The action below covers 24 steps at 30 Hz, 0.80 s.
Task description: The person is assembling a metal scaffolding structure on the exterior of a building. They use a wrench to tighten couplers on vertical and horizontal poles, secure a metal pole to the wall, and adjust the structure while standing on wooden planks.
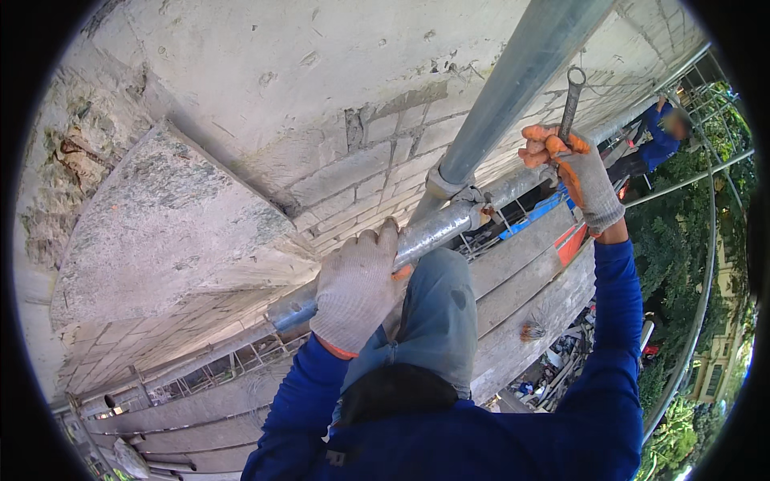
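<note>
My left hand, in a pale knit work glove, is wrapped round a grey metal scaffold pipe that crosses in front of me. In an orange-palmed glove, my right hand grips a wrench, its ring end pointing up. Just left of that hand, a scaffold clamp sits where the pipe meets a thick slanting tube. A collar rings the tube near this joint. The right hand is raised apart from the clamp.
A rough concrete and block wall rises ahead, with a concrete ledge jutting out at left. Wooden planks form the walkway below, with rubble beneath. Another person in blue is farther along the scaffold at right, near trees.
</note>
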{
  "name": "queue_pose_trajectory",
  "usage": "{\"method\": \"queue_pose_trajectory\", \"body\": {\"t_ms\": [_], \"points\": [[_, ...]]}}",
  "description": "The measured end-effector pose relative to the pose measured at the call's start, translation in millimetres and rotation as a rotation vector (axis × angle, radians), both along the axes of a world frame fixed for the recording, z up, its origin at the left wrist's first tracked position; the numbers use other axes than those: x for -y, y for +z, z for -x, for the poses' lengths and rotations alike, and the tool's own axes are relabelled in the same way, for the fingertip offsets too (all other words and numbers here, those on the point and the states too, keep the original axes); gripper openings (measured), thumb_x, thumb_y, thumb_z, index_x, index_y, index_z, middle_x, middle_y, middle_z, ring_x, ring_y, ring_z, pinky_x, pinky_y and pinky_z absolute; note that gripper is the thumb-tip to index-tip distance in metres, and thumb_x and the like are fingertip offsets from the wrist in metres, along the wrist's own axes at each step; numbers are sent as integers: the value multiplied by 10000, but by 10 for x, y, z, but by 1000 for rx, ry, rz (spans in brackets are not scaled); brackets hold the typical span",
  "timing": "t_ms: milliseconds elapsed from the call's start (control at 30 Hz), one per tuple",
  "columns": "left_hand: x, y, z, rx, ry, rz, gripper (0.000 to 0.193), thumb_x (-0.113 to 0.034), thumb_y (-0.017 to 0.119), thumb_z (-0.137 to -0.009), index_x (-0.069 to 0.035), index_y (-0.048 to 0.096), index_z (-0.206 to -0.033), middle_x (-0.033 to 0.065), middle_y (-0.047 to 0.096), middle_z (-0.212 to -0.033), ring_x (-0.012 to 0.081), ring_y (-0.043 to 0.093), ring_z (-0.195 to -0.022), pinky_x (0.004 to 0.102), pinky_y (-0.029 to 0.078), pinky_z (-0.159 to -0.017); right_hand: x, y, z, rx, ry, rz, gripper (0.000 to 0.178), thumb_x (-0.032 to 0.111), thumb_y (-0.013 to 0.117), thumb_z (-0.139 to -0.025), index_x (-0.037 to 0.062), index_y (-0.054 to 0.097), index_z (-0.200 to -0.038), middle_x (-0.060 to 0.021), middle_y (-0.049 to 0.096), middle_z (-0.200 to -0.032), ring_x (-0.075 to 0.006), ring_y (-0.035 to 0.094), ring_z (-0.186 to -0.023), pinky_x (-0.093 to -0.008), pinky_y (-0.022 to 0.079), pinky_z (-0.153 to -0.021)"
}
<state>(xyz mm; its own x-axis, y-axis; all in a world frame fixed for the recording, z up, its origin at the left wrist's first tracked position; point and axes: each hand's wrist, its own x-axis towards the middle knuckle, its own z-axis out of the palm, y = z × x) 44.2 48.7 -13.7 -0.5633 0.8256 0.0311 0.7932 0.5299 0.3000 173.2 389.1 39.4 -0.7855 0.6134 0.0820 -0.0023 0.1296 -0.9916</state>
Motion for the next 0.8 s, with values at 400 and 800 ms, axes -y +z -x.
{"method": "queue_pose_trajectory", "body": {"t_ms": [400,800], "points": [[-162,302,98,204,85,188,546,-354,789,-796,-109,604,-1248,86,690,-1053,247,671,-1051,404,549,-860,-598,485,511,675,548,-701,241,287,687,-924,91,682,-1064,-76,646,-794,-263,656,-779,-378,544,-715],[-194,268,183,338,128,175,465,-300,809,-780,-110,625,-1163,71,675,-1093,265,665,-1068,419,528,-873,-499,368,1004,1422,645,-635,393,321,734,-876,137,670,-1217,-111,704,-954,-319,683,-885,-405,552,-802]]}}
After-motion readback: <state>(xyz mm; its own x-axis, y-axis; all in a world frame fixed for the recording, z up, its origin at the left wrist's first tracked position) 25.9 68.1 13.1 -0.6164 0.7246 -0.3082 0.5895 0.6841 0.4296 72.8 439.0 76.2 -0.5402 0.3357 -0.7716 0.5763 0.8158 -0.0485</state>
